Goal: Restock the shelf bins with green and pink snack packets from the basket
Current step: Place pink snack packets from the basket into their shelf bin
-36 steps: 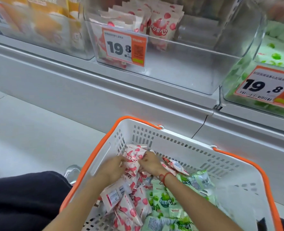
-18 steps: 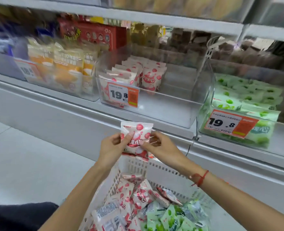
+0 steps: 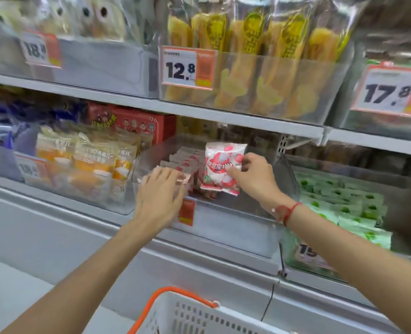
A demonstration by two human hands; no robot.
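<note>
My right hand (image 3: 252,177) pinches a pink and white snack packet (image 3: 221,165) upright over the clear bin (image 3: 226,225) on the lower shelf. A row of pink packets (image 3: 185,160) stands in the left part of that bin. My left hand (image 3: 161,189) lies with straight fingers against the front of that row. The bin to the right holds green packets (image 3: 344,201). Only the far rim of the white basket with its orange handle (image 3: 175,307) shows at the bottom; its contents are out of view.
An orange price tag (image 3: 186,213) hangs on the pink bin's front. To the left is a bin of orange packets (image 3: 88,165). The shelf above (image 3: 223,116) carries bins of yellow snacks with price tags. A red box (image 3: 137,124) stands behind.
Both hands rose from the basket with a pink packet. The left hand let go of it and moved onto the row in the bin. The right hand carried the packet over the bin.
</note>
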